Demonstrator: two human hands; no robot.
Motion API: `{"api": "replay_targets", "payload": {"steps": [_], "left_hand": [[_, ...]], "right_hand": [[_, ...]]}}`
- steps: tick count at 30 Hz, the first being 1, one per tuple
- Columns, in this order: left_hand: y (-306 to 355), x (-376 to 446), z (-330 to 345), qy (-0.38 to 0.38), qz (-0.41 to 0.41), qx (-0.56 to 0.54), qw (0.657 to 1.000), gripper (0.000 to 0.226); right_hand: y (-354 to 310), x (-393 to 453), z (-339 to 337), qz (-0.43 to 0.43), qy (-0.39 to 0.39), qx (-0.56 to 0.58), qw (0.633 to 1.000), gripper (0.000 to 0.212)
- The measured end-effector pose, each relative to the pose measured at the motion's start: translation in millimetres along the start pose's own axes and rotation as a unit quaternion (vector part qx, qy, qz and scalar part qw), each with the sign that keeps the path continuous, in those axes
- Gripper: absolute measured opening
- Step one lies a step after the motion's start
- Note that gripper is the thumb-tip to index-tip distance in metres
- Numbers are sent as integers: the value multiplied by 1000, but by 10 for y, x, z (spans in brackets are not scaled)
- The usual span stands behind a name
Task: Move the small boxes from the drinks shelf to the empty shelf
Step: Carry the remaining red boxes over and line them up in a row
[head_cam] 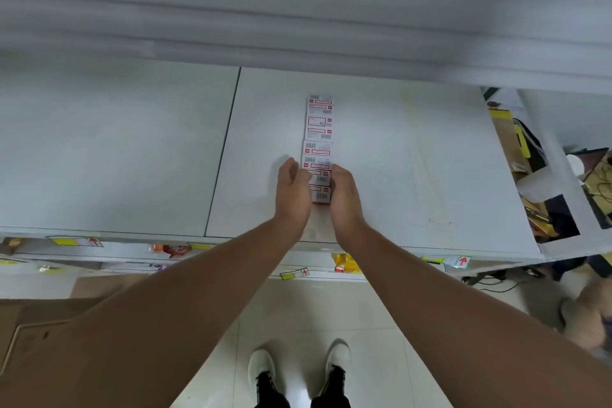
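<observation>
Your small boxes lie in a single file at the middle of the frame, running from your hands up toward the back of the white shelf. Your left hand and right hand stand edge-on against either side of the nearest boxes, palms facing, fingers extended rather than curled, pressing in but not lifting. This looks like the placing step: the row is down on the empty shelf and you are squaring its near end. Next, I judge, you need to free both hands outward without nudging the file, then turn back for more boxes. The drinks shelf is not visible here.
</observation>
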State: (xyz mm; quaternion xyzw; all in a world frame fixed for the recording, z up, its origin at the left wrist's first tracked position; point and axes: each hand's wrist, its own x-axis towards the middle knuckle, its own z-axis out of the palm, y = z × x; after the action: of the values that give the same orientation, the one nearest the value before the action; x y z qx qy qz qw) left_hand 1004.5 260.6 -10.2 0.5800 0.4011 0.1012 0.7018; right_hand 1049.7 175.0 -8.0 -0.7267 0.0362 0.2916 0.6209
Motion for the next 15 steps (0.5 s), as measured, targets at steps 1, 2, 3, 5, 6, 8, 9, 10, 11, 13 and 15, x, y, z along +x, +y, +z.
{"api": "replay_targets", "payload": {"steps": [1,2,3,5,6,8,9,10,11,13,15], "left_hand": [[6,-16,-61,-3,-1,9,1000,47],[26,-49,-124,-5,-3,18,1000,61],[54,-93,-192,-8,-5,31,999,65],[93,-201,-341,-9,-2,83,996,61],[86,-245,-426,-10,11,119,993,58],[20,-310,-624,-29,36,196,980,54],[-5,-350,-735,-47,54,240,968,53],[-17,-393,-847,-64,74,285,953,52],[-6,-441,-954,-80,89,328,937,53],[19,-527,-1152,-109,115,400,902,55],[89,-644,-1283,-125,126,454,873,59]], "right_hand": [[-7,-23,-41,1,0,-17,1000,46],[-34,-68,-75,-5,2,-33,999,47],[-51,-112,-116,-10,4,-57,998,49],[-132,-274,-179,-23,5,-96,995,46],[-179,-379,-214,-25,6,-109,994,40],[-220,-554,-284,-29,4,-145,989,39],[-210,-631,-323,-30,1,-179,983,43],[-179,-695,-371,-39,-4,-222,974,49],[-152,-748,-412,-51,-6,-276,960,57],[-130,-865,-480,-68,-13,-382,922,70],[-179,-1015,-512,-70,-30,-457,886,76]]}}
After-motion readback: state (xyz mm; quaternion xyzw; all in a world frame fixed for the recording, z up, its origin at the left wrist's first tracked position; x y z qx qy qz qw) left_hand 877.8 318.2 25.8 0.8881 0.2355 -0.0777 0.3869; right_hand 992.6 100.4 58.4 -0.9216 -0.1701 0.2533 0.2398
